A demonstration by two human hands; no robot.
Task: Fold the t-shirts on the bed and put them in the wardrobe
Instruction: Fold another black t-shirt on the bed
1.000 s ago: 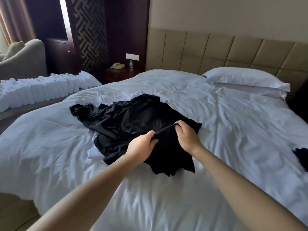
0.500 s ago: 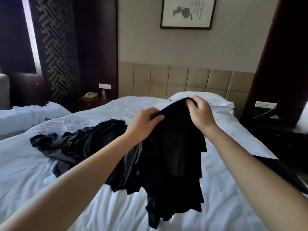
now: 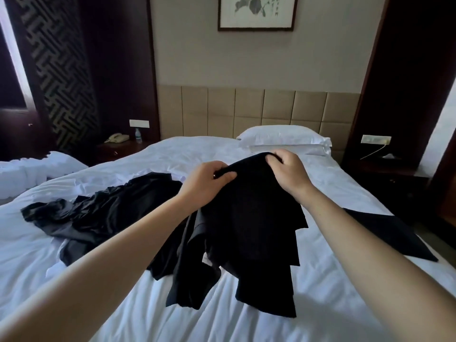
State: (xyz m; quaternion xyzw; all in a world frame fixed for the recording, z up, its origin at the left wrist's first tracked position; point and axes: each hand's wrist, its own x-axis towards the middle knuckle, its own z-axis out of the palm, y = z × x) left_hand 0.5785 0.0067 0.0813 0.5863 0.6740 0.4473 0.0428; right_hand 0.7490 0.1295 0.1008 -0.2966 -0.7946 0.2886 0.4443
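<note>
A black t-shirt (image 3: pixel 249 230) hangs above the white bed (image 3: pixel 271 317), held up by its top edge. My left hand (image 3: pixel 207 183) grips that edge on the left and my right hand (image 3: pixel 288 171) grips it on the right, fingers curled over the fabric. Its lower part dangles in loose folds and touches the sheet. A crumpled heap of black garments (image 3: pixel 98 213) lies on the bed to the left. Another black garment (image 3: pixel 385 230) lies flat at the bed's right edge.
A white pillow (image 3: pixel 283 139) rests against the padded headboard (image 3: pixel 246 112). A nightstand with a phone (image 3: pixel 117 138) and a small bottle stands at the left, another dark nightstand (image 3: pixel 385 174) at the right. White bedding (image 3: pixel 29 174) is piled at far left.
Both hands have lifted the black t-shirt off the heap and raised it over the bed. My view has tilted up towards the headboard.
</note>
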